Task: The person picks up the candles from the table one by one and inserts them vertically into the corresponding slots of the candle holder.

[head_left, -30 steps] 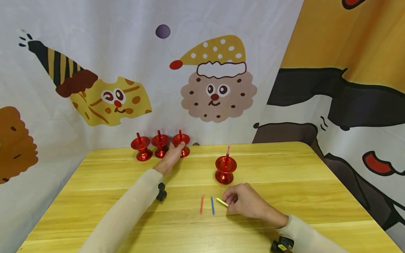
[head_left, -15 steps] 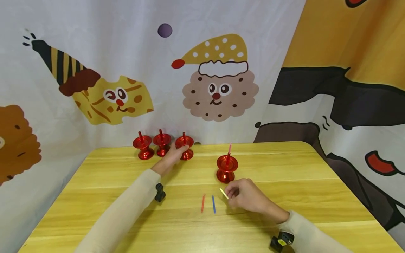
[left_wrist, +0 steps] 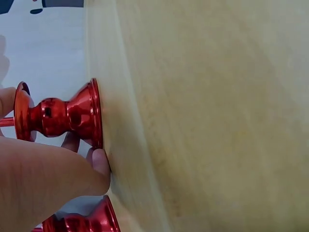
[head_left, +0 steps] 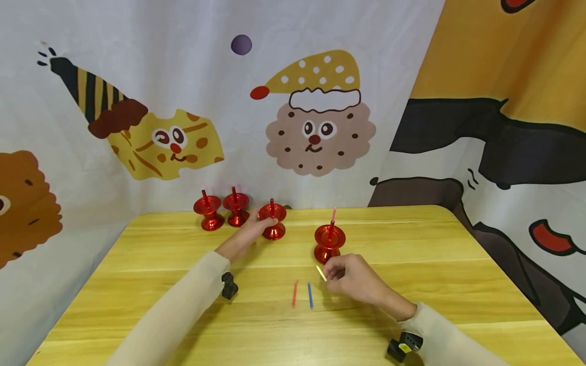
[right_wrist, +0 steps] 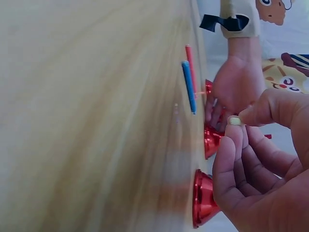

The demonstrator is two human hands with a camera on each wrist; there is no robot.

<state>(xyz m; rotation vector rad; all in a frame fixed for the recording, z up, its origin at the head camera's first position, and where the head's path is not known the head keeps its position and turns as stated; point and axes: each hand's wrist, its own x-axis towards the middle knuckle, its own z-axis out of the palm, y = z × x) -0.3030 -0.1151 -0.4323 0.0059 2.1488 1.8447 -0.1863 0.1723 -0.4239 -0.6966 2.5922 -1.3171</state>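
Observation:
My left hand [head_left: 246, 234] grips a shiny red candle holder [head_left: 274, 233] near the table's back edge. In the left wrist view the holder [left_wrist: 83, 116] has its base at the tabletop, with fingers around its stem and dish. My right hand [head_left: 356, 280] pinches a thin yellow candle [head_left: 321, 273] between thumb and fingertips, raised over the table. Only the candle's end [right_wrist: 234, 121] shows in the right wrist view. Just beyond that hand stands another red candle holder [head_left: 329, 238], a pink candle [head_left: 334, 214] upright in it.
Two more red candle holders [head_left: 210, 209] [head_left: 237, 205] stand at the back left, without candles. A red candle [head_left: 295, 295] and a blue candle [head_left: 310, 296] lie side by side on the wooden table [head_left: 256, 330]. A printed curtain [head_left: 192, 61] hangs behind.
The left hand has brought its candle holder rightward and nearer, away from the other two. The right hand has lifted the yellow candle off the table and moved it toward the pink candle's holder.

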